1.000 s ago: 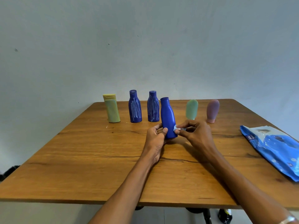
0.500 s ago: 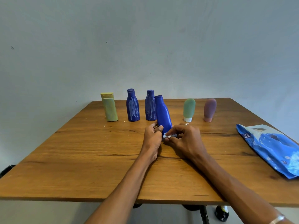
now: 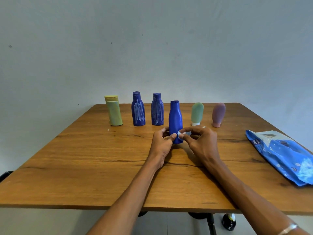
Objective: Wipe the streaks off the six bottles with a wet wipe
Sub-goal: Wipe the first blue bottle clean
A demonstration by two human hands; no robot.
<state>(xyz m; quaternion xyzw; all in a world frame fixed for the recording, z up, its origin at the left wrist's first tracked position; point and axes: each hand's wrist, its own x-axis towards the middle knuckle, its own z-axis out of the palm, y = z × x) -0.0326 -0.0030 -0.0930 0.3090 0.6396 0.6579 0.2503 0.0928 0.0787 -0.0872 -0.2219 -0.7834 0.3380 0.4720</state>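
A plain blue bottle [image 3: 175,118] stands upright in front of the row, with no streaks showing on its near side. My left hand [image 3: 161,145] grips its base from the left. My right hand [image 3: 199,143] pinches a small balled white wet wipe [image 3: 180,134] against the bottle's lower right side. Behind stand a yellow bottle [image 3: 114,111], two dark blue bottles [image 3: 138,110] [image 3: 157,110] covered in white streaks, a green bottle [image 3: 197,113] and a mauve bottle [image 3: 218,114].
The wooden table [image 3: 88,163] ends close to me. A blue wet-wipe pack [image 3: 284,156] lies at its right edge. A grey wall rises right behind the bottles. Dark objects sit on the floor under the table.
The blue bottle was tilted left half a second ago and now stands upright. My right hand with the wipe has shifted slightly up the bottle's lower side.
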